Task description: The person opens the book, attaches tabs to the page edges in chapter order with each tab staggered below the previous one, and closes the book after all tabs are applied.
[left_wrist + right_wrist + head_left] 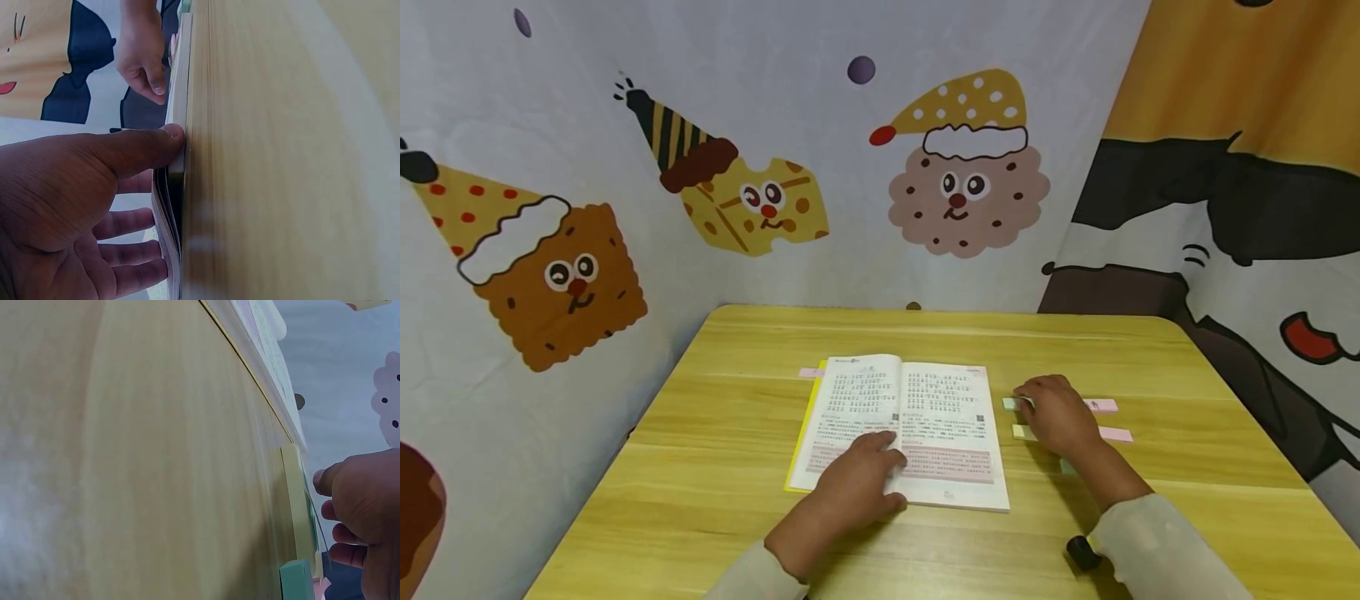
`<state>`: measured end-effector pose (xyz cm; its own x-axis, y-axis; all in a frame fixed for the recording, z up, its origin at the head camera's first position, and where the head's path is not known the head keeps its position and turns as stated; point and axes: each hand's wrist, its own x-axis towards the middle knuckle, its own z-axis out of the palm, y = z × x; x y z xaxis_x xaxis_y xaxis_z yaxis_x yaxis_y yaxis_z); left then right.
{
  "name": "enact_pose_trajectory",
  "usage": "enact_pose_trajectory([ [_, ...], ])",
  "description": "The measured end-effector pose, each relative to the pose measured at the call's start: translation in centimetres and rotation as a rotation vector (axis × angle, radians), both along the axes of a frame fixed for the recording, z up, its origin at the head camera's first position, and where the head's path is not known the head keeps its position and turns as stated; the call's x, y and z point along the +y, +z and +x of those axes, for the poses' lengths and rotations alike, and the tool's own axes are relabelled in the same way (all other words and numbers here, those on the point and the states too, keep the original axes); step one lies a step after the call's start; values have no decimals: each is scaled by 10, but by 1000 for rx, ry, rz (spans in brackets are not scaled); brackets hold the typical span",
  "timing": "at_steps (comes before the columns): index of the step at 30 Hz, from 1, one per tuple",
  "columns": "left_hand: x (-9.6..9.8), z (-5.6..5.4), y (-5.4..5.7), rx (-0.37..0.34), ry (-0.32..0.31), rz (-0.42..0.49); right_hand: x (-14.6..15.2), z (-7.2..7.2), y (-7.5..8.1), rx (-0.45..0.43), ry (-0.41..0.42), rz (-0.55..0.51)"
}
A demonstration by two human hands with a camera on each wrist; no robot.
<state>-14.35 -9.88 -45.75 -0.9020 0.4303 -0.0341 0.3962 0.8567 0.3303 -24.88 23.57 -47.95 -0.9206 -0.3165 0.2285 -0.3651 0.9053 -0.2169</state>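
An open book (pixel 940 379) with printed pages and a yellow cover edge lies on the table. My left hand (pixel 859 482) rests over its lower middle, fingers spread on the pages. In the left wrist view the thumb (pixel 153 147) lies against the book's bottom edge. Right of the book, my right hand (pixel 1062 421) is over several sticky-note pads, fingers loosely bent, fingertips close to a pale green pad (pixel 1008 404). A yellow pad (pixel 295 506) and a green pad (pixel 297 581) show near the fingers in the right wrist view. The palm partly hides the pads.
Pink strips (pixel 1116 434) stick out beyond my right hand. A pink tab (pixel 809 373) juts from the book's left side. Near my right cuff is a small black object (pixel 1082 552). A cloth with cartoon figures (pixel 962 192) hangs behind the wooden table (pixel 700 458).
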Motion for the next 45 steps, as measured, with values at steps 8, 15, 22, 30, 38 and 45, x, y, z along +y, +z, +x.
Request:
enact_pose_trajectory([
  [8, 0, 0, -1, 9, -3, -1, -1, -2, -2, -14, -26, 26],
  [15, 0, 0, -1, 11, -2, -6, -1, -4, -4, -41, -38, -2],
  [22, -1, 0, 0, 10, -3, -1, 0, -7, -4, -64, -46, 8],
  [30, -1, -1, -2, 8, 0, -2, 0, -7, -2, -84, -58, 7],
  [38, -1, -1, -3, 15, -4, 1, -2, -6, 0, -50, -63, -10],
  [45, -1, -1, -3, 24, -5, 2, -4, -5, 0, -60, -84, -25],
])
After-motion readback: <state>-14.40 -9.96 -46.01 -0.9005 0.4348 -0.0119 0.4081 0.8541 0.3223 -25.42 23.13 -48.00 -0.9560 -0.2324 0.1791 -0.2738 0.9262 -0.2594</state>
